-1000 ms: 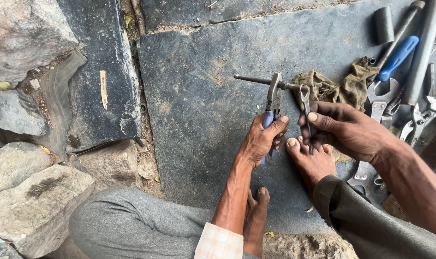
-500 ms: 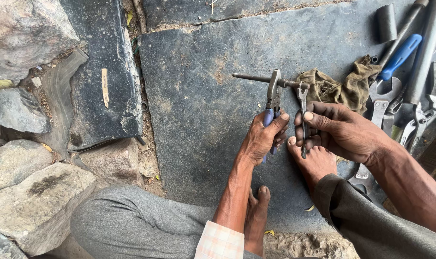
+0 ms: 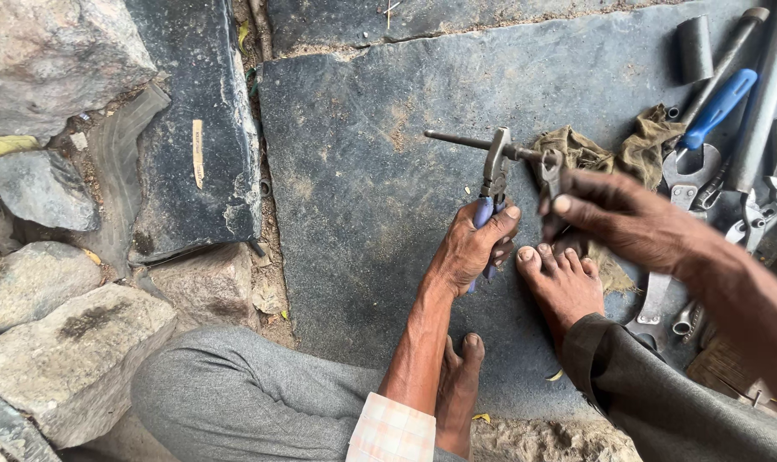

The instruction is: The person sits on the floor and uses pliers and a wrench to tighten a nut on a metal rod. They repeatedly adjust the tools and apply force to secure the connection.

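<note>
the left hand [image 3: 472, 250] is closed round the blue handles of pliers [image 3: 494, 175], whose nose clamps a thin metal rod [image 3: 474, 143] lying level above the stone slab [image 3: 363, 188]. the right hand [image 3: 632, 218] is closed on a second tool [image 3: 549, 175], a wrench by the look of it, set on the rod just right of the pliers; what it bites on is too small to tell. by the look of it, the step in hand is turning a fitting on the rod while the pliers hold it fast, which calls for a steady left grip against the right hand's twist. a bare foot [image 3: 564, 287] rests on the slab just below the pliers. a rag [image 3: 641, 150] lies right of the rod, with spanners [image 3: 688, 171] beyond it. no containers show.
</note>
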Demonstrator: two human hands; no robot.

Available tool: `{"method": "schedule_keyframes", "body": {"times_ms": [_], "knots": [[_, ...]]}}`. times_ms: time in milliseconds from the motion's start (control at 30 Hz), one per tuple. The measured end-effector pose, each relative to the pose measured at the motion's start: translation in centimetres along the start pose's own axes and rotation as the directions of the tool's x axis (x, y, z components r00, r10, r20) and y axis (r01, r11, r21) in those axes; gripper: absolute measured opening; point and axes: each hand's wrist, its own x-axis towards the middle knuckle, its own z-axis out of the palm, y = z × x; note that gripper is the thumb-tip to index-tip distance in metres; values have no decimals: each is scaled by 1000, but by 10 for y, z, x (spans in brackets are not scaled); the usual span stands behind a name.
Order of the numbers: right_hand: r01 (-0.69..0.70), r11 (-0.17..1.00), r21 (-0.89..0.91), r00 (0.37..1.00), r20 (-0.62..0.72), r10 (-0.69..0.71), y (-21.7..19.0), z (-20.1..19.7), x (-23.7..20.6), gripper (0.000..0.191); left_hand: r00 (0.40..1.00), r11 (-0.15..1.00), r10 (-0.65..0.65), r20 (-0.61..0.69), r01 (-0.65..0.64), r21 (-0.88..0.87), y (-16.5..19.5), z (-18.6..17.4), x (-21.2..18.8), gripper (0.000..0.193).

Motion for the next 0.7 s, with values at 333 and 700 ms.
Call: {"method": "schedule_keyframes", "body": {"times_ms": [333, 700], "knots": [[-169, 229, -959, 919, -237, -314, 142, 95, 15, 54, 986, 857, 60, -154, 28, 514, 2, -3, 6, 28], [-129, 989, 76, 986, -96, 136, 0, 0, -11, 31, 996, 988, -43, 83, 55, -144, 5, -4, -1, 27]]}}
